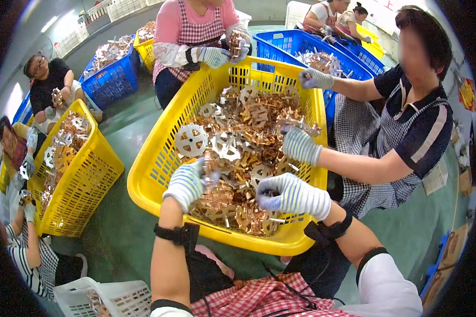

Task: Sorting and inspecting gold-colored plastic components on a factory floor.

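Note:
In a striped glove, my left hand [186, 185] is closed above the near left of a yellow basket [238, 240]. A blurred copper-coloured metal piece [211, 162] stands up from its fingers. My right hand [295, 196], gloved the same way, hovers over the basket's near right with its fingers curled in; what they hold, if anything, is hidden. Below both hands lies a heap of copper-coloured metal pieces [222, 198] mixed with silvery toothed plates. One round toothed plate [191, 140] rests at the heap's left, beyond my left hand.
A co-worker's gloved hand [301, 145] reaches into the basket from the right, another [316, 78] is at its far right rim. Across the basket a person [195, 26] holds metal pieces. More filled baskets stand around: yellow [84, 179], blue [113, 79], white [127, 301].

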Available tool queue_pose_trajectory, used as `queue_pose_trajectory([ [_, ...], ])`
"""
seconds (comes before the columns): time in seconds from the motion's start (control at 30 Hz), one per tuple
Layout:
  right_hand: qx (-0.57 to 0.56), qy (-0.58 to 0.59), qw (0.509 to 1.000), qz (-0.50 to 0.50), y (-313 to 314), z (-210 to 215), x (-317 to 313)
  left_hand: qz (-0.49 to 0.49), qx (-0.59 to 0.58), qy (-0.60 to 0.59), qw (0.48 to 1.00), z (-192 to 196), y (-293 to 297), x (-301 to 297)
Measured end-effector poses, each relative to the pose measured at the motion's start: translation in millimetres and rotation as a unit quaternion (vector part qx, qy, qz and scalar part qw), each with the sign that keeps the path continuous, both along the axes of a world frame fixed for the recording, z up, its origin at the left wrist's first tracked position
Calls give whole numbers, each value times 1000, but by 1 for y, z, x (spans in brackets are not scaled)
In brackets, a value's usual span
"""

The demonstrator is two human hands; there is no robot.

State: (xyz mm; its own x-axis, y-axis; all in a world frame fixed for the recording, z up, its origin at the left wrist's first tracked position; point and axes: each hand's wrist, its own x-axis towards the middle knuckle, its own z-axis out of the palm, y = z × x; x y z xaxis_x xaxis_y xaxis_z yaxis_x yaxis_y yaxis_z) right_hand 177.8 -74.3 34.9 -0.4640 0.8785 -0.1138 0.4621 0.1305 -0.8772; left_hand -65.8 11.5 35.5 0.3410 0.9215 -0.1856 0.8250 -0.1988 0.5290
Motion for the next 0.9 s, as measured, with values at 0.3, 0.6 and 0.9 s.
queue_pose_trajectory([
  [0.3, 306, -214, 927, 23, 8, 13, -11, -301, 63, -243, 920, -54, -1, 3],
  [0.6, 266, 21, 957, -118, 7, -9, -18, -78, -277, -547, 787, -23, -31, 29],
  [0.9, 154, 102, 962, -203, -5, -14, -35, -219, -175, -347, 895, -51, -25, 25],
])
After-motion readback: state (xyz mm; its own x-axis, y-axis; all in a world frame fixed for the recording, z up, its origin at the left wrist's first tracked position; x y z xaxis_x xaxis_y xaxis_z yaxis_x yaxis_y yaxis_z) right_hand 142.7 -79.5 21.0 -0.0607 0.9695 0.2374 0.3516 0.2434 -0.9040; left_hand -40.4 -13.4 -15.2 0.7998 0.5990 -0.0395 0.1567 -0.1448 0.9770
